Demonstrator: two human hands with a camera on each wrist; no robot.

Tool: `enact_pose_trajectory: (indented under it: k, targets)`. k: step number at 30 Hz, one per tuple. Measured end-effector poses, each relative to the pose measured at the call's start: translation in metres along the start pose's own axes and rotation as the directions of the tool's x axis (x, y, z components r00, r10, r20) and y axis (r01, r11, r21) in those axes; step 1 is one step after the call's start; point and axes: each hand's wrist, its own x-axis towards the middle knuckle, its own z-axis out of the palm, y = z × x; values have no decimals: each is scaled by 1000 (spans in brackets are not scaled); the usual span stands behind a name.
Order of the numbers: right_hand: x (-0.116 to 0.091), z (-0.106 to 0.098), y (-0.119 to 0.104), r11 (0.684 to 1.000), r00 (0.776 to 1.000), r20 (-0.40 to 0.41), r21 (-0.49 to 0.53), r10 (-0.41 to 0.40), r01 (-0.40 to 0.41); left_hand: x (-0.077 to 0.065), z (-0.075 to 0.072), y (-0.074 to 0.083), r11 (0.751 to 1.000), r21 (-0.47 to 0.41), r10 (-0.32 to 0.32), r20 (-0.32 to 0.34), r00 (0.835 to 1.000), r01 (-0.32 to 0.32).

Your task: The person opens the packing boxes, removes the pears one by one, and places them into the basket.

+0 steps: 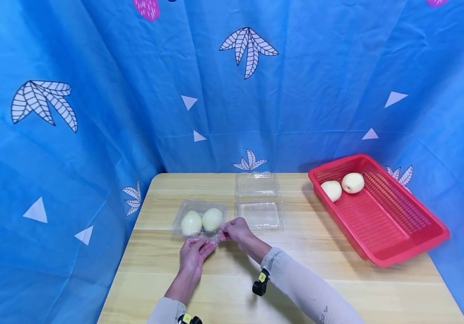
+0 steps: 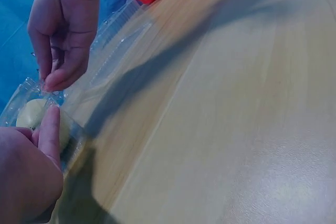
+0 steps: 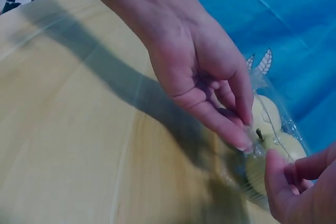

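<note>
Two pale yellow pears (image 1: 212, 219) sit in a clear plastic clamshell box (image 1: 179, 211) on the left part of the table; its lid lies over them. At the box's near right corner, my right hand (image 1: 238, 231) pinches the plastic edge between thumb and fingers. My left hand (image 1: 193, 256) holds the near edge just left of it, thumb and fingers at the rim, with the index finger stretched along it in the left wrist view. A dark stem shows on one pear (image 3: 283, 145) in the right wrist view.
An open clear clamshell box (image 1: 258, 213) lies behind the right hand, its lid folded back toward the curtain. On the right stands a red plastic basket (image 1: 394, 225) holding two more pears (image 1: 352, 183). A blue curtain (image 1: 297, 90) hangs around the wooden table (image 1: 305, 270).
</note>
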Motion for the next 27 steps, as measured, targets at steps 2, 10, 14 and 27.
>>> enact_pose_trajectory:
  k: [2,10,14,27]
  targets:
    - [0,0,0,1000,1000,-4,15,0,0,0,0,0,1000,-6,-9,5,1000,9]
    - [-4,-2,-3,999,1000,-19,36,-9,10,0,-6,1,998,-6,-55,49,997,56]
    - [-6,-3,-5,999,1000,-17,46,-20,21,2,-14,6,999,-30,-38,18,999,39]
    - [-8,-2,-5,999,997,-65,8,-51,51,13,-35,32,987,-155,18,-110,994,-35]
